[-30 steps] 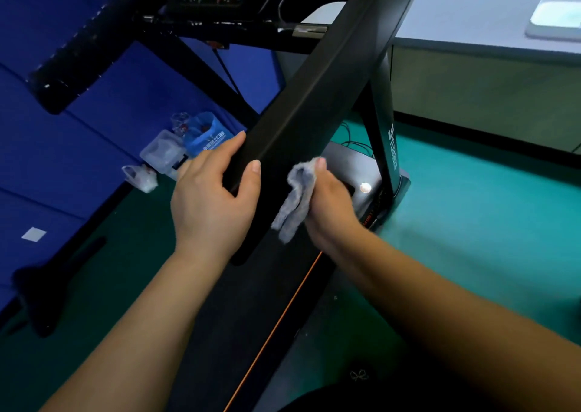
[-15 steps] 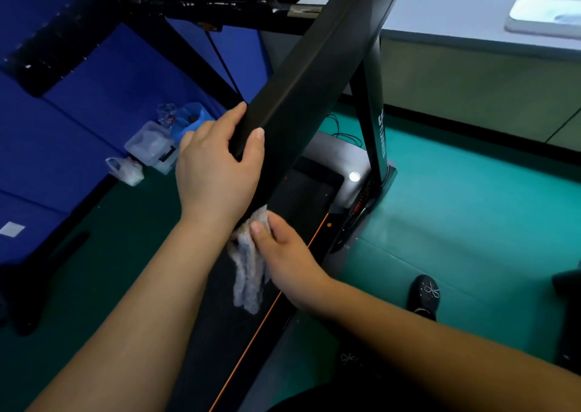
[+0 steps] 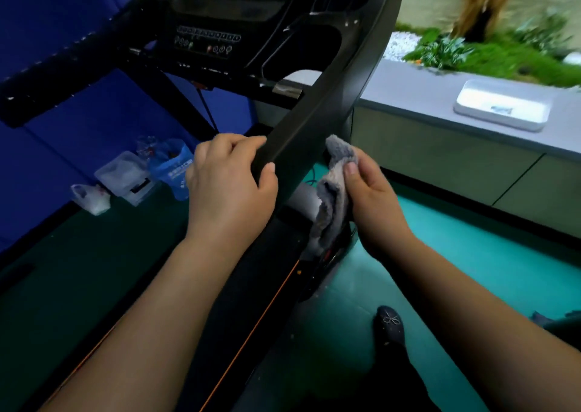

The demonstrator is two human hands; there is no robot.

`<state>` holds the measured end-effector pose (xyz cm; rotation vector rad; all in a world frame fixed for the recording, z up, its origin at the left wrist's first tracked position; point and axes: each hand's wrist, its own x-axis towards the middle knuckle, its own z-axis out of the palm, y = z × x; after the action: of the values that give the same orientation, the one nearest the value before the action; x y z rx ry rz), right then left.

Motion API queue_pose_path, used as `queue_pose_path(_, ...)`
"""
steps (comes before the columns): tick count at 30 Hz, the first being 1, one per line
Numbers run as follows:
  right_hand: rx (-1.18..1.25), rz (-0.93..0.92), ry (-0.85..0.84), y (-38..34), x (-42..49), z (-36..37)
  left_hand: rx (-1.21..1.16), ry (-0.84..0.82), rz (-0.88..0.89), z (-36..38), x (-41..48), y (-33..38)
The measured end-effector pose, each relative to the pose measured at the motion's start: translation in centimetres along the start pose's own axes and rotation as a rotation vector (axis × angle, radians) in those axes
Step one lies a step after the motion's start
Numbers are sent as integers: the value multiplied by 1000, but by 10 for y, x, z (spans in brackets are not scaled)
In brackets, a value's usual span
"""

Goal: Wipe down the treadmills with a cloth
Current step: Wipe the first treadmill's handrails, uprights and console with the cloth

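Note:
A black treadmill fills the middle of the head view, its right handrail (image 3: 330, 103) slanting from the console (image 3: 213, 31) down toward me. My left hand (image 3: 229, 188) grips this rail from the left, fingers over the top and thumb on the near face. My right hand (image 3: 371, 197) holds a grey cloth (image 3: 333, 191) against the rail's right underside, thumb pinching the cloth's upper fold. The cloth's lower end hangs loose over the black belt deck (image 3: 251, 286), which has orange edge lines.
Clear plastic boxes (image 3: 125, 175) and a blue bag (image 3: 173, 169) lie on the floor by the blue wall padding at left. A grey low cabinet (image 3: 440, 160) with a white tray (image 3: 503, 106) runs along the right. My dark shoe (image 3: 390, 323) stands on the teal floor.
My right hand carried the cloth from below my left hand up along the rail's right side. My left hand kept its grip. The view tilted up, showing the console and plants.

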<state>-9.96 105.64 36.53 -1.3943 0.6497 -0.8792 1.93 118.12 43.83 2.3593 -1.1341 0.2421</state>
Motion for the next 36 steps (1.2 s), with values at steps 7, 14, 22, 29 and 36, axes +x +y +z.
queue_pose_path(7,-470,-251,52,-36,130,-54,30,45,-36,45,69,52)
queue_pose_path(14,-1103,-794,-347,-42,262,-58,185,-85,-191,101,155,84)
queue_pose_path(22,-1207,-900,-281,-72,401,-110,185,-128,-321,114,168,100)
queue_pose_path(29,-1128,-1048,-683,-52,367,-71,174,-138,-366,113,169,101)
queue_pose_path(36,-1329,-933,-416,-79,437,-86,176,-141,-377,113,170,103)
